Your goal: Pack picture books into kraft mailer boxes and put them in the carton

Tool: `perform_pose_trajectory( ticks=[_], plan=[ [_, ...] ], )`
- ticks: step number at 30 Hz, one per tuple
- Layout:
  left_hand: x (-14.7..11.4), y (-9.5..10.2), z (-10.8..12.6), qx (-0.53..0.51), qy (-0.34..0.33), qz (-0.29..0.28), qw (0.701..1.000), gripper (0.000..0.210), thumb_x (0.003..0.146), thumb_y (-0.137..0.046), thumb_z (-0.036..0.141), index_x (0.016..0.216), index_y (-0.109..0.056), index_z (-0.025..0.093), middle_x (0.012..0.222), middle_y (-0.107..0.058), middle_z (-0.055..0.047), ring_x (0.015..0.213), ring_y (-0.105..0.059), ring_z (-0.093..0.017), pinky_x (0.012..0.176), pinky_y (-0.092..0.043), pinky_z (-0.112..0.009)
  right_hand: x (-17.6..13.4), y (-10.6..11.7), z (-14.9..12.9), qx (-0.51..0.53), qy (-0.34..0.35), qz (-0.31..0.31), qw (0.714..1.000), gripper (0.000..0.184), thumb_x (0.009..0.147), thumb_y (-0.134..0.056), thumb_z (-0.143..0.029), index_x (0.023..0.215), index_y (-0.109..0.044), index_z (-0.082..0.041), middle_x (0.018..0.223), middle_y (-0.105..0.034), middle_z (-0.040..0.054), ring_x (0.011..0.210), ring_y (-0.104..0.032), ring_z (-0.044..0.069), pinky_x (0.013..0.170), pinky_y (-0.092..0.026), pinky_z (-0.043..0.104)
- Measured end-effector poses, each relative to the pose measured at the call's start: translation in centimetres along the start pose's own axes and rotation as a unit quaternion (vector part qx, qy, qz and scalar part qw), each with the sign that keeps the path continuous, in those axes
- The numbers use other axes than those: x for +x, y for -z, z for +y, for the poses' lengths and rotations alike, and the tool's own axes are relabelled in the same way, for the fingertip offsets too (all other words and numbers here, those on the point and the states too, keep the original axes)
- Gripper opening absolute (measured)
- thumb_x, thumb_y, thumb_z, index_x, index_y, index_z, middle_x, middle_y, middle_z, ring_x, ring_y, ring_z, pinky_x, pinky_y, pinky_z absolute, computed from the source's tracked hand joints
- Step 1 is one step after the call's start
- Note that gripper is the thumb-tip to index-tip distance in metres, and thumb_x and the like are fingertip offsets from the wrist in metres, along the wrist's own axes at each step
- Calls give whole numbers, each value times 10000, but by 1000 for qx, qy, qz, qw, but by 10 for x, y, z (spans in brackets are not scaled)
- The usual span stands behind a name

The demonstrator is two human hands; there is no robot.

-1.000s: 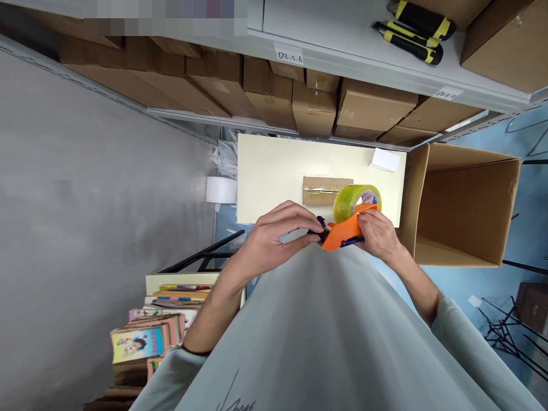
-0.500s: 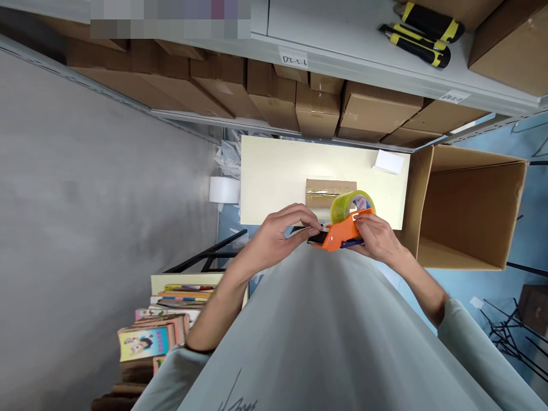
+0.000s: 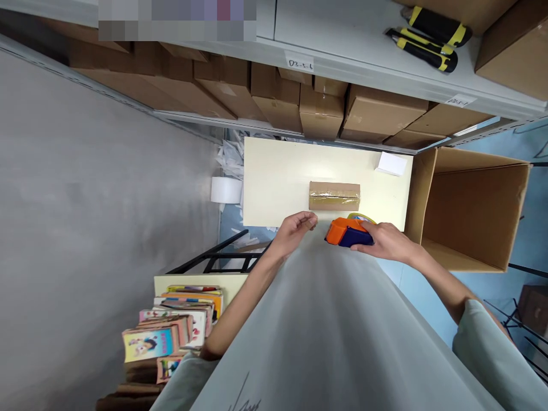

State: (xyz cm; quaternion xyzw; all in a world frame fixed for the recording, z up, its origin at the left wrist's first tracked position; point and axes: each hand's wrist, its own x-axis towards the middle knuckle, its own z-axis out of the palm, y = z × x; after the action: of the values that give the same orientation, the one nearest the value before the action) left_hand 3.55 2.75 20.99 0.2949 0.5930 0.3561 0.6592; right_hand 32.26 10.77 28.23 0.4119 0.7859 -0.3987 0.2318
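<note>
My right hand (image 3: 387,242) is wrapped around an orange and dark blue tape dispenser (image 3: 349,232), held in front of my body by the table's near edge. Most of its tape roll is hidden; a yellow-green rim shows behind the dispenser. To its left, my left hand (image 3: 297,231) is closed with fingertips pressed together, apart from the dispenser. Whatever those fingertips hold, if anything, is too small to make out. Beyond both hands, a small cardboard box (image 3: 334,189) lies on the cream table (image 3: 274,171), with shiny clear tape along its middle seam.
A large open carton (image 3: 471,208) stands right of the table. A white folded card (image 3: 391,164) lies at the table's far right. Shelving with several boxes (image 3: 321,111) and utility knives (image 3: 423,51) rises ahead. A white roll (image 3: 226,190) and stacked books (image 3: 149,342) are at left.
My left hand has come away from the dispenser's front end and closed. My right hand has turned the dispenser, showing its dark blue side, and the tape roll has swung mostly out of sight.
</note>
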Motion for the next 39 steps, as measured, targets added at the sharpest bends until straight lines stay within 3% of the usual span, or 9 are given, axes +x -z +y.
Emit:
perform_pose_trajectory(
  ticks=[5,11,16,24,29,31,33,36,39],
  plan=[
    [41,24,-23,-71,15,64,995,565,719,-917,689,886,-747,177,821,-667,-33,791,-569,-163,844,-519,-319,24,37,19,21,-30,-56,998,542,992,-617,-719,1233,-709,-243,784,-726,26,675,-654,238,643,-394,319],
    [101,53,-55,-144,78,69,984,540,563,-1040,531,824,-747,160,797,-656,-24,779,-572,-139,825,-517,-306,83,60,27,24,-27,-81,996,525,920,-673,-755,916,-649,-231,726,-657,14,643,-564,187,616,-352,308],
    [126,55,-80,-156,112,66,979,467,605,-1041,442,818,-740,156,795,-671,-25,799,-600,-139,851,-533,-307,116,62,32,57,-45,-124,990,576,857,-747,-782,880,-650,-214,727,-674,15,653,-603,175,640,-412,299],
    [149,37,-106,-135,115,84,980,320,713,-943,380,813,-738,156,803,-713,-52,788,-611,-150,813,-526,-307,132,59,33,63,-75,-153,983,587,870,-790,-755,905,-729,-173,775,-753,54,656,-666,169,650,-480,293],
    [155,25,-115,-90,95,127,983,250,777,-859,362,868,-745,158,808,-715,-42,779,-610,-156,808,-518,-304,138,59,34,64,-83,-149,983,618,833,-821,-777,896,-740,-167,783,-756,61,658,-674,174,650,-496,296],
    [151,22,-118,-50,82,155,983,300,808,-840,360,1021,-777,158,877,-734,-45,816,-636,-168,847,-532,-312,139,57,34,54,-83,-149,984,612,842,-811,-773,900,-741,-167,773,-749,56,651,-668,173,645,-487,295],
    [144,19,-122,17,79,183,980,486,841,-828,374,1272,-761,160,1025,-769,-77,898,-687,-193,930,-555,-343,140,54,35,43,-79,-149,985,601,859,-797,-761,929,-748,-166,778,-749,51,653,-667,172,637,-474,290],
    [125,13,-128,89,30,201,975,629,965,-715,435,1516,-645,138,1358,-750,-180,1149,-733,-259,1108,-545,-412,140,51,36,30,-71,-145,986,604,864,-791,-762,939,-753,-164,786,-749,52,660,-665,172,624,-457,282],
    [104,3,-132,117,-77,132,981,748,1069,-568,544,1689,-460,141,1699,-531,-208,1530,-564,-317,1290,-432,-448,139,51,36,21,-66,-140,988,630,841,-796,-792,926,-758,-170,793,-750,53,669,-667,178,624,-454,282]
  ],
)
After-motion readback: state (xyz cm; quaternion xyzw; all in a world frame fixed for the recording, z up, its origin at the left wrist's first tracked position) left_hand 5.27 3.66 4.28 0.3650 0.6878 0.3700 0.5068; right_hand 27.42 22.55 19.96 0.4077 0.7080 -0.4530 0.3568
